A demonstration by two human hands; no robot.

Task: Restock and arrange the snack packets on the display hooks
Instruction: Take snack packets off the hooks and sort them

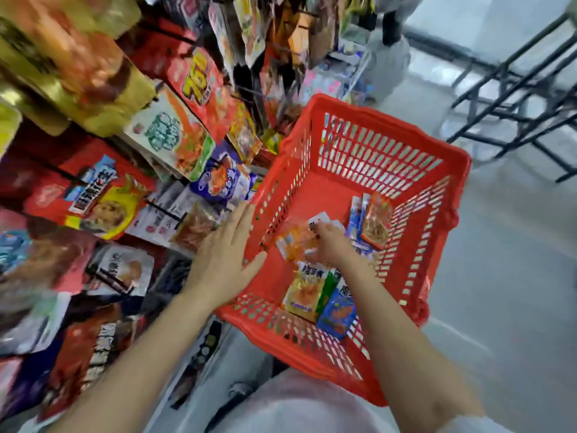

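Observation:
A red plastic basket (431, 170) sits in front of me with several small snack packets lying on its floor. My right hand (331, 245) reaches down inside it and grips an orange and white packet (293, 239). Flat, with fingers spread, my left hand (224, 254) hovers at the basket's left rim; whether it touches the rim is unclear. Near the basket's front wall lie a yellow packet (303, 295) and a blue packet (337, 314). An orange packet (376, 221) lies at the back right of the floor.
On the left, a display rack (103, 195) holds many hanging snack bags in red, gold, white and purple. A black metal frame (515, 89) stands on the pale floor at upper right. A person's legs (392, 23) show at the top.

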